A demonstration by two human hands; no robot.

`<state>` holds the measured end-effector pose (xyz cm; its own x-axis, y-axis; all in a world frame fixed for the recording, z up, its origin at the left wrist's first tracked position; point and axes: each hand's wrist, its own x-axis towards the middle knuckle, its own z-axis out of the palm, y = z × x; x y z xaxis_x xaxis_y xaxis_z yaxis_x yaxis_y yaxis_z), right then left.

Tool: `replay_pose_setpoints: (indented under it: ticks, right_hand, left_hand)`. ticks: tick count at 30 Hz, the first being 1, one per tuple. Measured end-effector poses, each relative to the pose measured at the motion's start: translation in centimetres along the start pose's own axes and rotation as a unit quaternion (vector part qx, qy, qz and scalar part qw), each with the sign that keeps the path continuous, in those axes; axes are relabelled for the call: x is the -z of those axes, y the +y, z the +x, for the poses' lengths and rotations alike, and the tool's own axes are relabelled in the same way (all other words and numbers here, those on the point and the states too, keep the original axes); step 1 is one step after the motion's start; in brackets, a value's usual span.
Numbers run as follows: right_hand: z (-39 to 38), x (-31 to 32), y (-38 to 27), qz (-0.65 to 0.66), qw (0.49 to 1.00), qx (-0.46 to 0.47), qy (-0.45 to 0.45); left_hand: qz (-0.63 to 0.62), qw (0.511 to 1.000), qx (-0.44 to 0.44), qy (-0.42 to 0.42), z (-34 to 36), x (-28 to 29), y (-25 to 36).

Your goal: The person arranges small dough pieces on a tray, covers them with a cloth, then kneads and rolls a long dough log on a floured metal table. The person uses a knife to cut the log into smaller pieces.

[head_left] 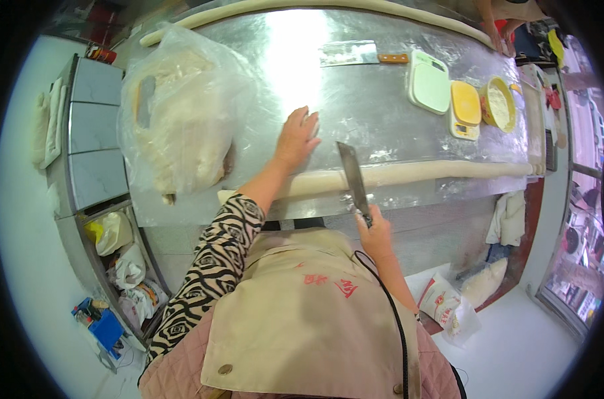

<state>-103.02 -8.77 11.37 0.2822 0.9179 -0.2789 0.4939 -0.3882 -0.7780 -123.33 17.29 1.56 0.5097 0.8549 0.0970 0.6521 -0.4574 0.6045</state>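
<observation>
A long rope of dough (441, 172) lies along the near edge of the metal table (375, 100). My right hand (375, 233) grips a cleaver (352, 174) by its dark handle. Its blade points away from me and crosses above the dough rope; whether it touches the dough I cannot tell. Beyond the rope, my left hand (298, 138) is over the tabletop with its fingers stretched out and nothing in them. My left forearm passes over the left part of the rope.
A large dough mass under clear plastic (182, 120) sits at the left. Another dough rope (262, 6) runs along the far edge, near another person's hands (504, 30). A second cleaver (348, 53), a green scale (429, 83), a yellow scale (465, 110) and a flour bowl (498, 105) stand farther back.
</observation>
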Motion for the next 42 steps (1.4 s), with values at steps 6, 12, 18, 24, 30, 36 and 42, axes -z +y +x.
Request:
replay_pose_setpoints:
  ticks: [6,12,18,24,30,36,42]
  right_hand:
    - [-0.1,1.2,1.5,-0.012,0.998,-0.055,-0.028]
    - [0.5,2.9,1.4,-0.004,0.995,-0.088,-0.037]
    - [1.6,3.1,2.8,-0.009,0.998,-0.061,-0.02]
    - [1.7,3.4,1.5,-0.043,0.998,-0.044,0.017]
    - [0.8,1.5,-3.9,-0.05,0.994,0.08,0.059]
    - [-1.8,-5.7,-9.0,-0.102,0.993,-0.002,-0.059]
    - [-5.8,-14.7,-14.0,-0.125,0.981,-0.023,-0.143]
  left_hand:
    - [0.079,0.994,0.071,0.033,1.6,-0.2,0.1]
    - [0.046,0.997,0.03,0.059,2.9,-1.6,0.6]
    - [0.002,0.998,0.007,0.066,2.8,1.4,0.2]
    - [-0.294,0.934,0.165,0.115,-5.9,8.0,-2.3]
    - [-0.396,0.834,0.298,0.242,-20.6,11.2,-5.6]
    - [-0.354,0.855,0.324,0.194,-28.2,10.6,-8.1]
    - [-0.481,0.833,0.27,0.039,-29.5,9.4,-9.2]
